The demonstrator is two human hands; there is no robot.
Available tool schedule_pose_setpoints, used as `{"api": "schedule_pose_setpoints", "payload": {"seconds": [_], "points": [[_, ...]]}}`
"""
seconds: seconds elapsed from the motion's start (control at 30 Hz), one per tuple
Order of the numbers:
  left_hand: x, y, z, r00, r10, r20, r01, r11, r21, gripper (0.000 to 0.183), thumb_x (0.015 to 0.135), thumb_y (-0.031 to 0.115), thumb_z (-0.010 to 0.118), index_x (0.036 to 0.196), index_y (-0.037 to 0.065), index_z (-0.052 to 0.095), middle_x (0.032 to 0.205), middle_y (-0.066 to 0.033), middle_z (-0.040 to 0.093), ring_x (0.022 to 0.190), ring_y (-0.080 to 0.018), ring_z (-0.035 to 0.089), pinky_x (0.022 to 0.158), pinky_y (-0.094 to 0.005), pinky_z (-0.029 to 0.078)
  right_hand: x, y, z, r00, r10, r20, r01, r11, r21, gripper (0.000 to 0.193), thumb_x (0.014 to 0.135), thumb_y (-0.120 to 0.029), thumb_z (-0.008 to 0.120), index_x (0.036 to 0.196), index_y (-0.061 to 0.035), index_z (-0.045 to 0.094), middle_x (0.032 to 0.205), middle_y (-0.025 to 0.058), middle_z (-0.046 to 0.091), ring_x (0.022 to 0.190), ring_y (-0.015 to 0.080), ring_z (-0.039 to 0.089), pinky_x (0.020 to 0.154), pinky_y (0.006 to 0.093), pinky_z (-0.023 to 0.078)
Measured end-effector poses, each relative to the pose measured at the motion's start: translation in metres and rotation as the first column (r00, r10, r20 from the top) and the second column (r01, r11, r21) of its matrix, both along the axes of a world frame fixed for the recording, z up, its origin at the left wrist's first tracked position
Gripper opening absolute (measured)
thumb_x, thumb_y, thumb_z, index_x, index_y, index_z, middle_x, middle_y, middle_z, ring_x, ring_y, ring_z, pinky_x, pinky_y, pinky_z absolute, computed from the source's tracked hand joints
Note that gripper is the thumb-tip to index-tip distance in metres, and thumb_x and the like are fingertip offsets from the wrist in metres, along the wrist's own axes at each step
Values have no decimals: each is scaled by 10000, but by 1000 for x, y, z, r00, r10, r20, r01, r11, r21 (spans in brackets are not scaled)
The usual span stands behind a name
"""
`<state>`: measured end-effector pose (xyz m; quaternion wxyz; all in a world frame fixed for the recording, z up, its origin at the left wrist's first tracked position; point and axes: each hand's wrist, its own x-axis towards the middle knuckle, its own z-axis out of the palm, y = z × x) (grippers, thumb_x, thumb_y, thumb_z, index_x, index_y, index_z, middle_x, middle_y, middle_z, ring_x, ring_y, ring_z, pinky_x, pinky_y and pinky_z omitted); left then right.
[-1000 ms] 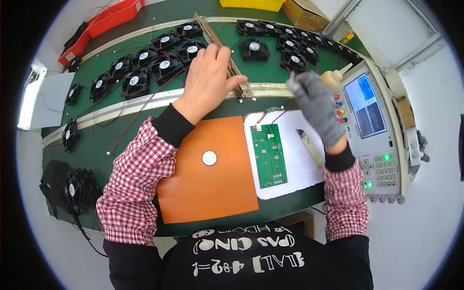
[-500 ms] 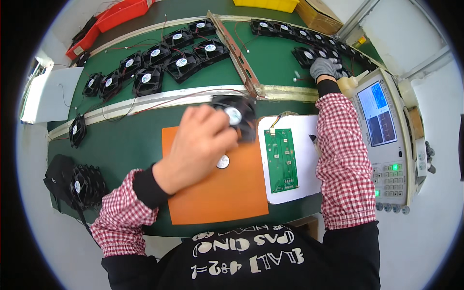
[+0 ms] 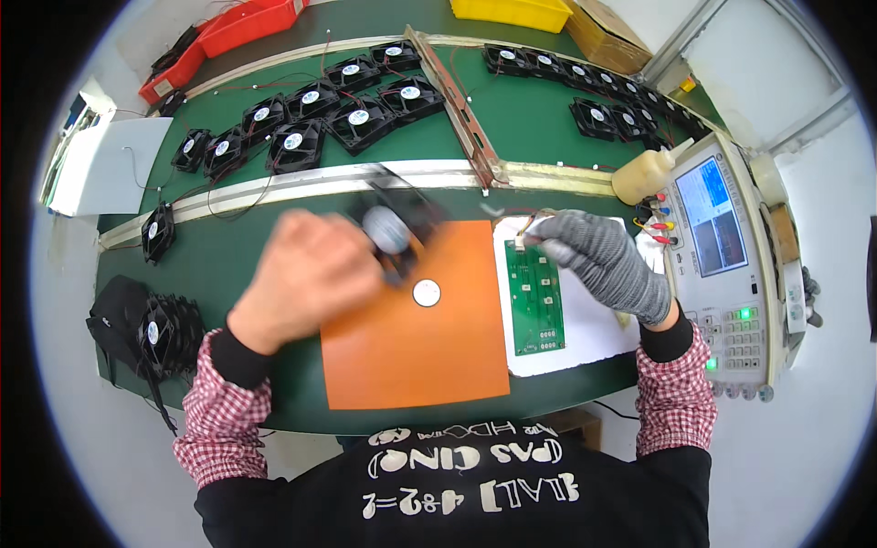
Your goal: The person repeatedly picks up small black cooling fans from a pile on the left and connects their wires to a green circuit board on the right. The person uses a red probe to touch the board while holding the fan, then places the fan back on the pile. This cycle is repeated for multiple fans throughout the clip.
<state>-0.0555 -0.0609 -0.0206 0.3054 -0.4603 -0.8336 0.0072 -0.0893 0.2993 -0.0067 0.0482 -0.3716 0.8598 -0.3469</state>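
My bare left hand is closed on a black cooling fan with a round pale label, held tilted over the far left corner of an orange mat; both are smeared by motion. A small white disc lies on the mat. My right hand, in a grey knit glove, hovers at the far end of a green circuit board, its fingertips pinched together beside a white connector with wires. What the pinch holds is too small to make out. The board lies on a white sheet.
Rows of black fans with thin wires stand beyond a pale rail, split by a metal divider. At right are a test instrument with a screen and a yellowish squeeze bottle. More fans stand at left by a black bag.
My right hand has come back from the fans at the far right to the circuit board. My left hand has moved left with the fan, which has tilted.
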Motion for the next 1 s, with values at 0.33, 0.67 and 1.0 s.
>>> {"api": "schedule_pose_setpoints", "payload": {"seconds": [0.33, 0.67, 1.0], "points": [[39, 51, -21, 959, 13, 283, -133, 902, 410, 153, 665, 12, 724, 751, 72, 613, 835, -50, 559, 751, -247, 526, 682, -376, 409, 28, 27, -42, 892, -312, 327, 389, 899, -202, 122, 856, -111, 720, 947, -29, 727, 869, 98, 697, 841, 196, 667, 794, 315, 513], [15, 72, -28, 702, -128, 701, -202, 907, 368, 995, 511, 253, 921, 1374, 77, 459, 1256, -130, 501, 1179, -345, 438, 995, -455, 334, 34, 21, -63, 949, -297, 107, 311, 937, -159, 141, 759, -25, 753, 894, -18, 712, 909, 84, 619, 883, 217, 644, 831, 316, 523], [18, 73, -32, 831, -34, 556, -168, 936, 309, 930, 560, 295, 903, 1361, 49, 500, 1220, -130, 552, 1119, -327, 500, 962, -425, 367, 35, 22, -72, 955, -291, 64, 298, 941, -160, 187, 719, -34, 784, 901, -48, 740, 1009, 90, 658, 954, 237, 647, 870, 332, 524]]}}
